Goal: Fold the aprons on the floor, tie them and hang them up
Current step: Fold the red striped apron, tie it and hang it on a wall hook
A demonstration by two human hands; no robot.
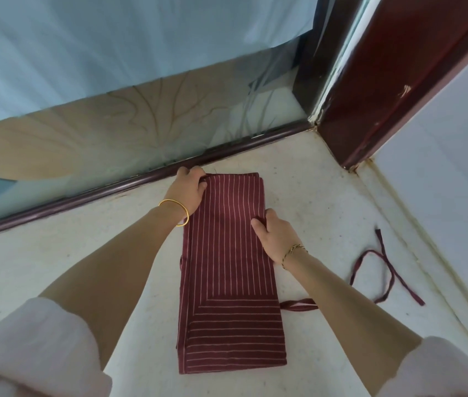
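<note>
Fabric of the maroon pinstriped apron lies folded into a long narrow panel on the pale speckled floor, its far end close to the track of a sliding glass door. It is several layers deep, judging by the stacked edges at the near left corner. It looks like light, limp woven cloth: easy to lift, but with no stiffness, so the layers will likely slide apart unless they are held together at an edge or corner.

The left hand grips the far left corner, fingers curled over the fold. The right hand holds the right edge about midway along, thumb on top and fingers clamped at the edge. Those look like sound places to hold for the next fold across the length, since all layers can be pinched at once.

One tie strap trails from the right side near the bottom, passes behind the right forearm and loops loosely over the floor. It is thin and floppy, and will need gathering before tying.

A dark red door frame stands in the corner beyond.
</note>
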